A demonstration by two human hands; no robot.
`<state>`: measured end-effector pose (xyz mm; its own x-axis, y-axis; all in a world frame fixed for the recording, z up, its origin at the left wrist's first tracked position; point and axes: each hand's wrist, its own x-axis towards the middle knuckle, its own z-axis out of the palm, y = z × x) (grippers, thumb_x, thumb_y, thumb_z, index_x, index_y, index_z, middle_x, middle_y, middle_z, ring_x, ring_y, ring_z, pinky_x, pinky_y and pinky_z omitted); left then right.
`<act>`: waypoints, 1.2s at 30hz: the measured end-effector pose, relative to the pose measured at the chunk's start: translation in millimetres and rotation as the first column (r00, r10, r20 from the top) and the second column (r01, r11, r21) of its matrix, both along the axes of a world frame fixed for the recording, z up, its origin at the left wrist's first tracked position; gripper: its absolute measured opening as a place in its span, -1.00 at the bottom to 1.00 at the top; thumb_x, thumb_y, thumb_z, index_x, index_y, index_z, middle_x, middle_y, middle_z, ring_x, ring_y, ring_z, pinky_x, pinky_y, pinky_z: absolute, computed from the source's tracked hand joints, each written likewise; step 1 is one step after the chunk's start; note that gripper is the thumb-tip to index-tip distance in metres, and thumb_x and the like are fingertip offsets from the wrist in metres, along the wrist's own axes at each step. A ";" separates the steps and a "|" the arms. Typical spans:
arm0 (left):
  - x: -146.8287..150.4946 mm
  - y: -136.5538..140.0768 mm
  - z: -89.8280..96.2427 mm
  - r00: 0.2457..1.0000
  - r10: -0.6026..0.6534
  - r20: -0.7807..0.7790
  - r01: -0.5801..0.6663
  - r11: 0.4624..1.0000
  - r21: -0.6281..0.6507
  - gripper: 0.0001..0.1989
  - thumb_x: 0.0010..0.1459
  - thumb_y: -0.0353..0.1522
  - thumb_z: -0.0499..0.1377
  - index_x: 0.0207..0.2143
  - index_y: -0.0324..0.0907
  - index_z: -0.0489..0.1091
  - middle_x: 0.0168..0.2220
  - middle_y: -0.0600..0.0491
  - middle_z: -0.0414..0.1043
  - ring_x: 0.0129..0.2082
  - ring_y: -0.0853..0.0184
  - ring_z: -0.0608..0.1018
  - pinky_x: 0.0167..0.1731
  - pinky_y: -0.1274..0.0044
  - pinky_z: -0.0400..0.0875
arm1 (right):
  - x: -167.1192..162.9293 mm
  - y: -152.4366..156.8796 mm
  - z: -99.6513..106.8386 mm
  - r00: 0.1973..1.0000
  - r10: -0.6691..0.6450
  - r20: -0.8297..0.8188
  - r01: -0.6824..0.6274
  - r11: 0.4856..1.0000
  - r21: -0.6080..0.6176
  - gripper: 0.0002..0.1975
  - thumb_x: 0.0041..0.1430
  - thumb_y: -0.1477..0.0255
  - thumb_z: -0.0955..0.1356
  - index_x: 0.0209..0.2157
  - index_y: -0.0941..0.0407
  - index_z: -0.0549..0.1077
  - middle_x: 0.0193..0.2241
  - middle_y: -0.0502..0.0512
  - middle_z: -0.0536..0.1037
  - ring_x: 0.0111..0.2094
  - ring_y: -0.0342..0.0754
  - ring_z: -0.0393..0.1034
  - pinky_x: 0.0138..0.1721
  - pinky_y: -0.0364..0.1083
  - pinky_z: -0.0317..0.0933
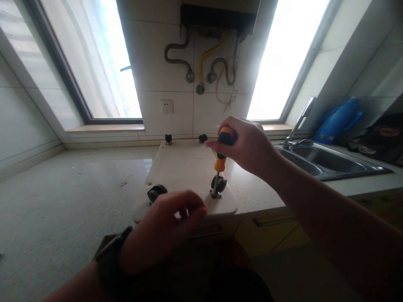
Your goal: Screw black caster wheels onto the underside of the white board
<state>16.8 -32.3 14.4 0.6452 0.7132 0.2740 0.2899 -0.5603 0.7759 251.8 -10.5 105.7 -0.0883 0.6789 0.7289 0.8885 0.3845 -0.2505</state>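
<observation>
My right hand [244, 144] is wrapped round the orange and black handle of a screwdriver [219, 164]. Its shaft points down, with the tip at the mounting plate of the near right caster [219, 183]. That caster sits on a white board [181, 167] lying on the countertop. In front of the board's near edge is my left hand [171, 216], thumb and fingertips drawn together in a pinch; anything between them is too small or hidden to make out. Close behind it stands the near left caster [156, 193]. Two more casters, far left [168, 139] and far right [203, 138], stand at the board's back edge.
The pale countertop [78, 197] runs along the tiled wall. To the right are a steel sink [330, 161], a faucet [299, 121] and a blue jug-like container [338, 119]. Pipes [201, 63] hang above the board. Drawer handles [272, 221] show below the counter's front edge.
</observation>
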 end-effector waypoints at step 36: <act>68.8 74.2 19.7 0.924 -0.233 0.303 0.260 0.964 -0.050 -0.76 0.28 -0.26 0.26 -0.07 -0.18 0.56 -0.11 -0.04 0.58 -0.18 0.31 0.56 -0.12 0.39 0.46 | 21.9 15.1 9.8 0.773 0.456 -0.441 -0.611 0.720 -0.328 -0.60 0.19 0.40 0.38 0.07 0.02 0.34 0.05 0.18 0.50 0.00 0.06 0.47 -0.05 0.09 0.39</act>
<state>85.6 41.9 34.1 0.7046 0.5717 0.4204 -0.0949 -0.5112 0.8542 273.7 4.6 115.5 -0.3608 0.8302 0.4250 0.4097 0.5504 -0.7274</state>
